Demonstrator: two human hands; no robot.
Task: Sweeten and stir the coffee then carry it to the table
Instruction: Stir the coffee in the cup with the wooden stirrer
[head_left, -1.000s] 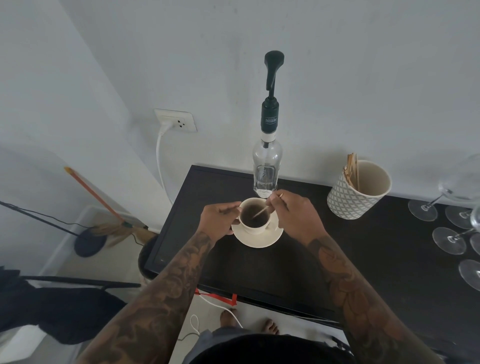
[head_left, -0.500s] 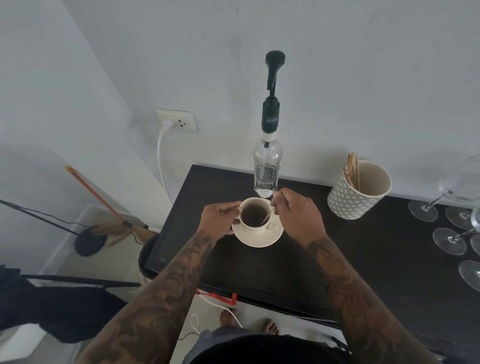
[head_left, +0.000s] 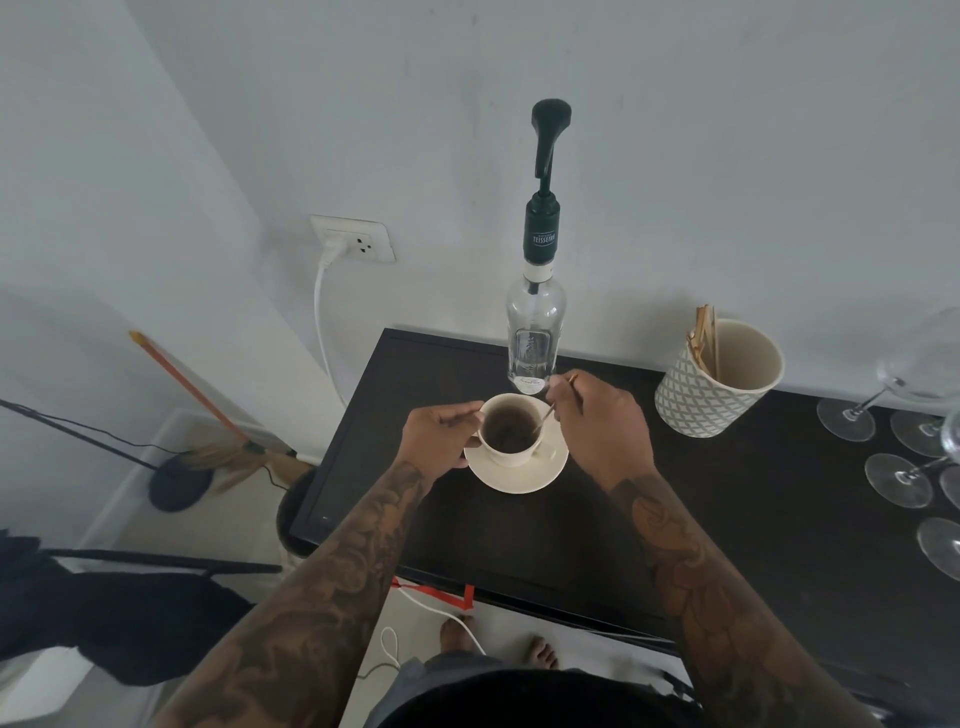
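Far on your left a broom (head_left: 208, 410) leans on the wall, and a white cord (head_left: 323, 332) hangs down from the plug (head_left: 353, 244). Next comes the dark counter (head_left: 519, 535). Your left hand (head_left: 439, 436) is curled at the left side of the cup (head_left: 511, 435), with the fingers bent in and the thumb up by the rim. It grips the cup there, but you cannot see the handle under your fingers. The cup is cream, with dark coffee (head_left: 509, 432) inside. It sits on a cream saucer (head_left: 517, 467) near the back of the counter. Just behind the cup stands a clear bottle (head_left: 535, 338) with a tall black pump (head_left: 545, 156) on top. Your right hand (head_left: 602, 431) is just to the right of the cup. Its fingers are bent and pinch a thin stick (head_left: 558, 402). The stick tilts down to the left, and its low end is in the coffee by the right wall of the cup. More to the right stands a round pot (head_left: 717, 384) with a white net pattern, and a few more sticks lean inside it. At the far right are wine glasses (head_left: 904, 467) on the counter. Down low you can see your bare feet (head_left: 498, 644) on the floor.
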